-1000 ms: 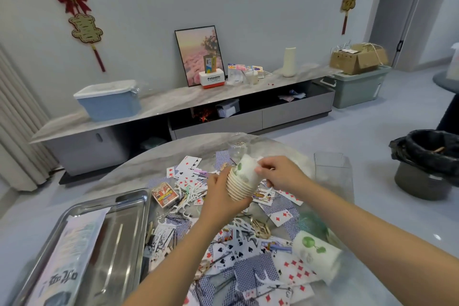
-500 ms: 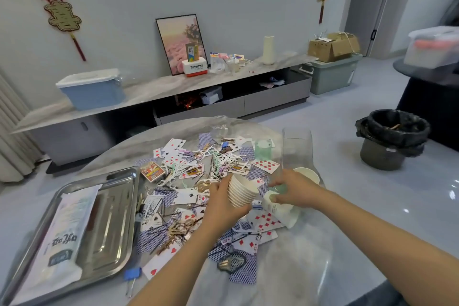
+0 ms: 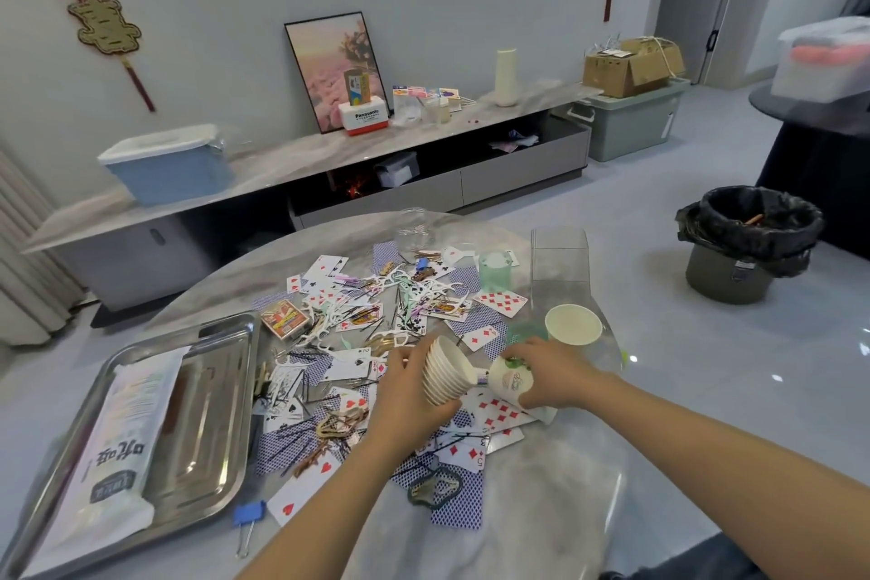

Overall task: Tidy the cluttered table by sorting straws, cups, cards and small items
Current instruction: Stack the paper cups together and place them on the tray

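My left hand (image 3: 406, 396) grips a nested stack of white paper cups (image 3: 445, 370), tilted with the open mouths facing right. My right hand (image 3: 553, 374) holds a single paper cup with a green print (image 3: 508, 381) lying on its side, its base toward the stack. Another paper cup (image 3: 573, 325) stands upright just beyond my right hand. Playing cards (image 3: 501, 301), white floss picks and hairpins lie scattered over the round marble table (image 3: 541, 509).
A steel tray (image 3: 207, 429) with a white packet (image 3: 110, 452) sits at the left. A clear plastic box (image 3: 559, 261), a green cup (image 3: 494, 268) and a glass jar (image 3: 413, 228) stand at the far side. A blue binder clip (image 3: 249, 516) lies near the front. A black-lined bin (image 3: 748, 240) stands on the floor.
My right hand dropped from the stack to the table and now holds a cup lying on its side. The left hand lowered the stack. The view turned right.
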Motion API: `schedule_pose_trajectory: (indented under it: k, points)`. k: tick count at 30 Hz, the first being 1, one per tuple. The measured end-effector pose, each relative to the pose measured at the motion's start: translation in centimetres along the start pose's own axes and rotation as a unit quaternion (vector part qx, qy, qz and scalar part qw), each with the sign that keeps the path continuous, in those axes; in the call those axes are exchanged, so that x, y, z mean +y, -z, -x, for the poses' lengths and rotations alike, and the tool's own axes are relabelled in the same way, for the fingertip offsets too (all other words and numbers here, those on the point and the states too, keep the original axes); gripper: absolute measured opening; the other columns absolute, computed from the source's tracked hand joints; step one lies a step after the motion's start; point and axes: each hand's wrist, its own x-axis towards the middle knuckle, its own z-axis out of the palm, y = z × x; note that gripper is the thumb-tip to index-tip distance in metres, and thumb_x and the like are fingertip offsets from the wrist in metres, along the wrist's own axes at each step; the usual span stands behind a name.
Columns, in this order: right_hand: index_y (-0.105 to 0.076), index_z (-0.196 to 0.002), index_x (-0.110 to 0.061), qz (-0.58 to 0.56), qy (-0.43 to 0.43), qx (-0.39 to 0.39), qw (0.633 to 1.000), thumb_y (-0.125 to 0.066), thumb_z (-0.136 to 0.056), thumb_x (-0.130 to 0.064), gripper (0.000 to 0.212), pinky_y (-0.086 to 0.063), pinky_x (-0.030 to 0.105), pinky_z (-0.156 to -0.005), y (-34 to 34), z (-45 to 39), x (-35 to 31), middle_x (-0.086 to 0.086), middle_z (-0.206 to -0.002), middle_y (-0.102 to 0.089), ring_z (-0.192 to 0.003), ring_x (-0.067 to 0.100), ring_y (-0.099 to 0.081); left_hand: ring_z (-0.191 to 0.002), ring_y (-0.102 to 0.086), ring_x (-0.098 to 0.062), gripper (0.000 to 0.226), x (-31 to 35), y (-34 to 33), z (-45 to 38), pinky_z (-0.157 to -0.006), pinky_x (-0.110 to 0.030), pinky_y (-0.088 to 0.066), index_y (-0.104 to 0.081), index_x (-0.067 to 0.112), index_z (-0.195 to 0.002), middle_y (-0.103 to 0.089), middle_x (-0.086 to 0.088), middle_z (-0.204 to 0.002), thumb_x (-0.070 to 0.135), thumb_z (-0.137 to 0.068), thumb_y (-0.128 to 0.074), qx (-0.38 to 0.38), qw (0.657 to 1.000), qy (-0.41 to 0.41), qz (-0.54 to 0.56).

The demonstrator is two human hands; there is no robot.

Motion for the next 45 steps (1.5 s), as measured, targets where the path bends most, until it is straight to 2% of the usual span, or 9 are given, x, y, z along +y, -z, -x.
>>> schedule_pose_trajectory:
  k: [9,13,17,21,26,29,34,37,45]
  points:
    - [-0.058,-0.122,-0.028,-0.281,0.052,-0.005,0.958,-0.07,-0.077,-0.021,0.047,-0.043,0.016,-0.078,4.6,1.0,-2.1,-0.008,-0.112,-0.056,-0.102,0.01,-0.054,-0.119,-0.038,-0.021,0.084,-0.9,0.9,0.0,-0.108,-0.046,-0.029,-0.029,0.04,-0.141,-0.031,0.004,-0.123,0.036,-0.069,-0.073,-0.03,0.997,-0.034,-0.058]
    - [-0.046,-0.135,-0.026,-0.319,0.059,-0.014,0.946,-0.066,-0.086,-0.027,0.053,-0.043,0.012,-0.076,3.8,0.9,-3.7,-0.005,-0.125,-0.049,-0.105,0.011,-0.049,-0.113,-0.042,-0.021,0.083,0.2,0.1,-0.3,-0.1,-0.045,-0.04,-0.033,0.038,-0.139,-0.032,0.005,-0.119,0.034,-0.066,-0.073,-0.039,0.998,-0.052,0.007]
    - [-0.025,-0.146,-0.028,-0.485,0.008,0.022,0.874,-0.035,-0.099,-0.045,0.052,-0.028,0.031,-0.106,2.3,0.8,-5.8,0.0,-0.151,-0.028,-0.134,0.017,-0.031,-0.109,-0.046,-0.017,0.087,1.4,-0.5,-0.3,-0.095,-0.032,-0.042,-0.033,0.033,-0.141,-0.033,0.005,-0.115,0.029,-0.067,-0.077,-0.029,0.997,-0.055,0.052]
    - [-0.019,-0.15,-0.024,-0.441,0.003,0.027,0.897,-0.018,-0.101,-0.047,0.054,-0.01,0.033,-0.115,2.1,0.2,-6.2,-0.003,-0.157,-0.017,-0.145,0.015,-0.014,-0.107,-0.049,-0.018,0.085,2.6,-1.0,-0.7,-0.093,-0.032,-0.043,-0.035,0.031,-0.14,-0.035,0.003,-0.115,0.03,-0.067,-0.078,-0.025,0.996,-0.058,0.06]
    - [-0.064,-0.113,-0.007,-0.227,-0.108,0.226,0.941,-0.041,-0.098,-0.021,0.031,-0.038,0.034,-0.089,3.1,-0.1,-1.5,0.013,-0.116,-0.062,-0.116,0.034,-0.05,-0.112,-0.046,-0.019,0.09,2.7,-1.5,-1.4,-0.095,-0.031,-0.041,-0.031,0.038,-0.141,-0.033,0.0,-0.126,0.034,-0.065,-0.079,-0.011,0.998,-0.019,0.059]
    - [-0.066,-0.089,-0.017,-0.109,-0.185,0.159,0.964,-0.049,-0.091,-0.021,0.018,-0.033,0.03,-0.084,2.9,-0.4,0.8,0.008,-0.112,-0.064,-0.116,0.029,-0.05,-0.117,-0.045,-0.024,0.091,2.8,-2.0,-1.6,-0.102,-0.039,-0.04,-0.029,0.039,-0.141,-0.03,-0.001,-0.132,0.035,-0.065,-0.078,-0.027,0.998,-0.014,0.046]
    - [-0.067,-0.106,-0.022,-0.082,-0.195,0.14,0.967,-0.049,-0.09,-0.01,0.027,-0.026,0.031,-0.097,2.7,-0.5,1.9,0.0,-0.111,-0.065,-0.116,0.022,-0.052,-0.117,-0.044,-0.022,0.09,3.2,-2.5,-1.6,-0.099,-0.033,-0.039,-0.03,0.039,-0.141,-0.031,0.0,-0.129,0.031,-0.066,-0.078,-0.033,0.998,-0.009,0.058]
    - [-0.07,-0.087,-0.016,-0.101,-0.195,0.154,0.963,-0.046,-0.086,-0.002,0.028,-0.027,0.031,-0.085,2.8,-0.5,2.1,0.006,-0.09,-0.066,-0.104,0.026,-0.058,-0.118,-0.043,-0.022,0.091,2.9,-2.3,-1.5,-0.102,-0.037,-0.04,-0.029,0.039,-0.141,-0.031,0.0,-0.131,0.034,-0.065,-0.079,-0.03,0.998,0.004,0.053]
    - [-0.073,-0.101,-0.01,-0.407,-0.1,0.302,0.857,-0.063,-0.084,-0.006,0.02,-0.041,0.015,-0.065,5.8,0.5,-2.7,0.003,-0.097,-0.071,-0.083,0.01,-0.059,-0.115,-0.048,-0.022,0.089,1.3,-0.7,-0.8,-0.097,-0.037,-0.043,-0.033,0.037,-0.139,-0.042,-0.003,-0.126,0.04,-0.063,-0.079,-0.007,0.999,0.025,0.038]
